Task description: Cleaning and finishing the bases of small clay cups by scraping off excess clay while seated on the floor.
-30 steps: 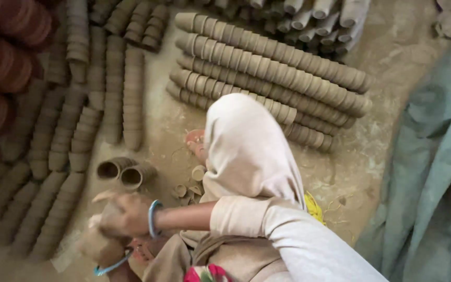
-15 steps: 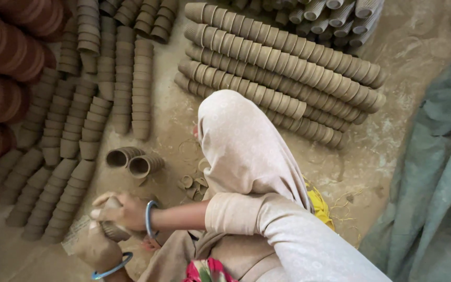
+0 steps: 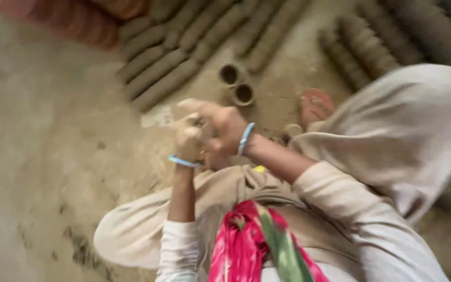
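Here, left hand (image 3: 189, 140) raised; right hand (image 3: 224, 125) clasping it

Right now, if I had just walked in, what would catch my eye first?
The two hands, left hand and right hand, pressed together at the middle around something small and clay-coloured that blur hides, each wrist ringed by a blue bangle. Just beyond them two open clay cups lie on the dusty floor, with long rows of stacked cups behind. A bright pink cloth hangs at the bottom.
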